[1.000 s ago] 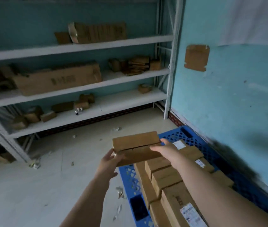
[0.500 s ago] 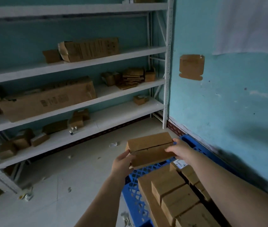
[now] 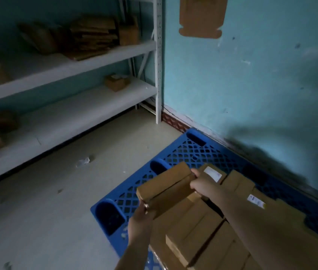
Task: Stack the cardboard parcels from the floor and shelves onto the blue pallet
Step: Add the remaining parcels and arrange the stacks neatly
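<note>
A person holds one cardboard parcel [image 3: 166, 189] by its two short ends, just above the near-left part of the blue pallet [image 3: 191, 151]. The parcel is a long, flat box; its long axis runs from the lower left, nearest the person, up toward the far right, where the teal wall [image 3: 251, 78] stands behind the pallet. Its broad top face tilts slightly, and a seam runs along its length.

The left hand [image 3: 139, 224] grips the near-left end, with the fingers curled round the corner and partly hidden under the box. The right hand [image 3: 205, 185] grips the far-right end, its fingers wrapped over the top edge and the thumb at the side.

Under and to the right of the held parcel, stacked parcels [image 3: 203, 236] already cover the near half of the pallet, packed side by side; their long axes run roughly the same way as the held one. Two of those nearer the wall carry white labels [image 3: 212, 173]. The far-left part of the pallet shows its bare lattice top, and the pallet's far edge lies close along the wall.

Left of the pallet, across the pale floor [image 3: 47, 201], stands a white shelf rack [image 3: 157, 59], its end post near the wall corner. A small box [image 3: 117, 82] sits on its lower shelf, and a blurred pile of flattened cardboard [image 3: 94, 36] sits on the shelf above. A cardboard cutout [image 3: 202, 16] is fixed to the wall above the pallet. Scraps of litter [image 3: 83, 161] lie on the floor between rack and pallet.
</note>
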The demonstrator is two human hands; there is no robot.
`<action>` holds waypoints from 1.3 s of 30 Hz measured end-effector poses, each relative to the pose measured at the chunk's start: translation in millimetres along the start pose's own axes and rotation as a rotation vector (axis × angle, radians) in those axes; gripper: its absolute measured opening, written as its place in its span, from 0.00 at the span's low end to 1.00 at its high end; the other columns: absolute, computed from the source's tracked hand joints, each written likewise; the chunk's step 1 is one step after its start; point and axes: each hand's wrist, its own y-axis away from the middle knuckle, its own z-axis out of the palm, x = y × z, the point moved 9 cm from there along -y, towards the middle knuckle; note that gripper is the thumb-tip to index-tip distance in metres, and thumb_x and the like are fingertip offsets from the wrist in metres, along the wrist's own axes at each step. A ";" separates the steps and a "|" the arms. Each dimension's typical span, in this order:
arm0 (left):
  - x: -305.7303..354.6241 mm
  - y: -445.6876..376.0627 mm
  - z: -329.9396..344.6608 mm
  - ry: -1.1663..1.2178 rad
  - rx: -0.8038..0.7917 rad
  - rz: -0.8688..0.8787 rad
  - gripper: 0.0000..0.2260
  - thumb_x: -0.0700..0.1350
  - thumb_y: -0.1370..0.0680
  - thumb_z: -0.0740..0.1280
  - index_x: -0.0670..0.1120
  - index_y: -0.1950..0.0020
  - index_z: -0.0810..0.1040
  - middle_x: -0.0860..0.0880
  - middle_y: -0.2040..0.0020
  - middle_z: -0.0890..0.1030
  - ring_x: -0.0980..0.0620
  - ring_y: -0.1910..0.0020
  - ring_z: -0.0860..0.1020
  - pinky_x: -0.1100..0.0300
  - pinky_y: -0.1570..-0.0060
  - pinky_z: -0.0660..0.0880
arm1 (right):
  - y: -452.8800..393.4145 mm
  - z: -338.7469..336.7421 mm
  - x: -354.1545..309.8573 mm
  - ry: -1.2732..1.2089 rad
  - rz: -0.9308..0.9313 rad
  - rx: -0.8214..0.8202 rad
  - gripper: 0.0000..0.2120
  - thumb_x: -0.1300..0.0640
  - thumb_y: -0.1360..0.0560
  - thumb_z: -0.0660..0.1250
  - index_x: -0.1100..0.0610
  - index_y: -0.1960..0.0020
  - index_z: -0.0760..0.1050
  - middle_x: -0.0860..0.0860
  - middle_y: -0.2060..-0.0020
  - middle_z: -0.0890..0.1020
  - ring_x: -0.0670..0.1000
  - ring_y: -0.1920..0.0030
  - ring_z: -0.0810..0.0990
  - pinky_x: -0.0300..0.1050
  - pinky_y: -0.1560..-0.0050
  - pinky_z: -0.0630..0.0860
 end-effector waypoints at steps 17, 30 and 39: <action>-126.2 -74.6 59.3 -0.297 -0.172 -0.171 0.31 0.50 0.30 0.69 0.51 0.28 0.64 0.48 0.34 0.73 0.47 0.40 0.73 0.56 0.42 0.69 | -79.5 81.3 96.2 0.445 -0.084 0.091 0.23 0.55 0.24 0.60 0.51 0.30 0.65 0.52 0.35 0.71 0.54 0.36 0.69 0.53 0.39 0.71; -165.0 148.5 -61.3 0.112 0.308 -0.027 0.27 0.40 0.25 0.67 0.48 0.27 0.64 0.43 0.30 0.68 0.47 0.45 0.74 0.60 0.61 0.69 | 122.8 91.7 96.4 0.134 -0.323 -0.028 0.31 0.51 0.28 0.69 0.47 0.28 0.61 0.50 0.34 0.70 0.52 0.42 0.74 0.43 0.48 0.70; -388.8 267.6 -67.3 0.184 0.350 -0.293 0.29 0.40 0.26 0.69 0.49 0.28 0.65 0.42 0.30 0.68 0.46 0.36 0.72 0.61 0.47 0.64 | 231.8 289.0 268.6 0.287 -0.270 -0.383 0.38 0.49 0.31 0.74 0.52 0.27 0.60 0.53 0.30 0.66 0.54 0.30 0.65 0.49 0.33 0.66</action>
